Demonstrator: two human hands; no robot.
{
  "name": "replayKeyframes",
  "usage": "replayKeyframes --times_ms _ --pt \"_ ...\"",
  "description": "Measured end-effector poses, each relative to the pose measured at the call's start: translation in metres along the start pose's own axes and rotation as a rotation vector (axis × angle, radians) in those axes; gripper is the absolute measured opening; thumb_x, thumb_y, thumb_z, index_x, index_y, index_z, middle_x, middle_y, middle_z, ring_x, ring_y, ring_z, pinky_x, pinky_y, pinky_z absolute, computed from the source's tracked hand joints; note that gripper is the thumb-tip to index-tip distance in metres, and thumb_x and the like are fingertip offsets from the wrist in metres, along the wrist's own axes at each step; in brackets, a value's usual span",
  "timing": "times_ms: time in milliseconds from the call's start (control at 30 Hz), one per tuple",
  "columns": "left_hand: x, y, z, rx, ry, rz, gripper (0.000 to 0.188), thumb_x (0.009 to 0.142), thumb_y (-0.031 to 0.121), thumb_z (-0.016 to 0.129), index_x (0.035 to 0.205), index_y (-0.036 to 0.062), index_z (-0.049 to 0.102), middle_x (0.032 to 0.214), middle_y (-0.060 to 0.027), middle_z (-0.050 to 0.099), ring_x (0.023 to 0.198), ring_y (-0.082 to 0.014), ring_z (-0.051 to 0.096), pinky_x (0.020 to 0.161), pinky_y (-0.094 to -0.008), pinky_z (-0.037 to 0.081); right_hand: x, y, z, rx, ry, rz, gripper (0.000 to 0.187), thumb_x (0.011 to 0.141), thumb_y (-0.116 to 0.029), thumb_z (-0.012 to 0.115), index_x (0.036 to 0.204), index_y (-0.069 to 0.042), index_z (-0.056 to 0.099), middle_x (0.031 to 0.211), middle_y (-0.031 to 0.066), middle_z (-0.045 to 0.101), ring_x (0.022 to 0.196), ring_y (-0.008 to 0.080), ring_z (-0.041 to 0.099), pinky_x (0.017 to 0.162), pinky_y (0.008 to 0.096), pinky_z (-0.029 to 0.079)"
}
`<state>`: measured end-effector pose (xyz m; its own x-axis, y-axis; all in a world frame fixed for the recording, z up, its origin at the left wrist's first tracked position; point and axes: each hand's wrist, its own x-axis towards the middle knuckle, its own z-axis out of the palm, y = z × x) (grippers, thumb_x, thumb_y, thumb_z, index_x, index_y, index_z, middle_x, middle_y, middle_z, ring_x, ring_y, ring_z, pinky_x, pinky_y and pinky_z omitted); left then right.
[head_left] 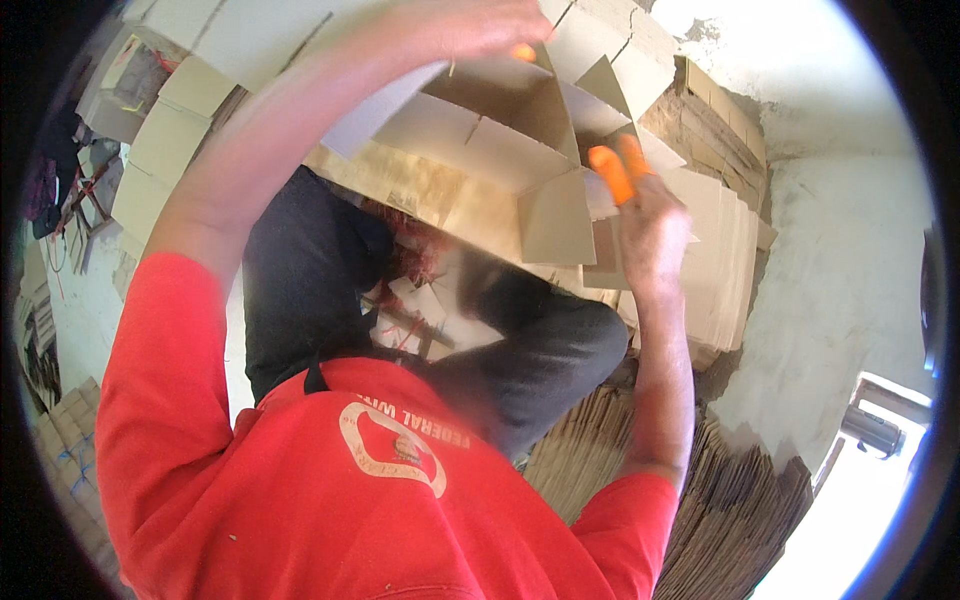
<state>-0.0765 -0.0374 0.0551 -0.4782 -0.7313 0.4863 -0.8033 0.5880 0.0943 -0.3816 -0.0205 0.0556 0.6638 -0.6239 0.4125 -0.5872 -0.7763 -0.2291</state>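
Note:
In front of me stands a grid of slotted cardboard dividers (470,140), its upright panels crossing to form cells. My left hand (490,28), blurred, reaches across to its far side. Its fingers are bent over a panel's upper edge, and one orange finger cover shows. At the grid's right side my right hand (655,235) pinches a divider panel between fingers with orange covers. A loose-looking flap (558,222) stands upright at the near right corner. Under the grid lies a pale wooden board (400,185).
Stacked cardboard sheets (725,260) stand right of the grid. Below them, many flat pieces (740,500) are packed on edge. More cardboard (165,150) lies at the left. My bent legs (530,350) are beneath the board, with scraps (425,300) between them. A pale wall (850,250) rises at right.

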Motion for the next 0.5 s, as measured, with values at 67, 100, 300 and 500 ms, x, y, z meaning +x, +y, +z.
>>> replayKeyframes --times_ms 67,100,300,500 --pt "0.014 0.047 -0.017 -0.075 0.021 0.046 0.014 0.085 0.016 0.060 0.082 0.0043 0.054 0.065 -0.0156 0.059 0.063 -0.0353 0.061 0.055 -0.0453 0.046 0.002 -0.003 -0.010 0.483 0.020 0.318 0.049 0.087 -0.021 0.070 0.129 0.000 0.055 0.102 0.0156 0.068 0.089 0.0245 0.068 0.076 0.0342 0.055" --pt "0.025 0.071 -0.025 -0.075 -0.062 0.045 0.016 0.087 0.019 0.059 0.087 0.0039 0.053 0.067 -0.0144 0.060 0.060 -0.0337 0.061 0.052 -0.0439 0.047 0.003 -0.006 -0.015 0.729 0.025 0.470 0.058 0.087 -0.026 0.072 0.135 -0.001 0.051 0.105 0.0133 0.068 0.093 0.0246 0.068 0.079 0.0349 0.056" --pt "0.053 0.118 -0.013 0.010 -0.056 0.223 0.019 0.098 0.020 0.053 0.101 0.0053 0.042 0.055 0.0012 0.044 0.044 -0.0143 0.053 0.033 -0.0268 0.041 -0.007 -0.042 -0.016 1.563 0.055 0.442 0.089 0.070 0.003 0.080 0.145 0.000 0.031 0.126 0.0174 0.054 0.108 0.0275 0.060 0.088 0.0390 0.055" --pt "0.026 0.185 -0.023 0.018 0.239 0.648 0.019 0.081 0.015 0.058 0.089 -0.0008 0.051 0.051 -0.0047 0.052 0.043 -0.0233 0.059 0.036 -0.0360 0.044 -0.028 0.015 -0.033 1.678 -0.089 0.443 0.096 0.075 -0.052 0.073 0.144 0.002 0.034 0.125 0.0241 0.058 0.110 0.0299 0.061 0.089 0.0441 0.054"
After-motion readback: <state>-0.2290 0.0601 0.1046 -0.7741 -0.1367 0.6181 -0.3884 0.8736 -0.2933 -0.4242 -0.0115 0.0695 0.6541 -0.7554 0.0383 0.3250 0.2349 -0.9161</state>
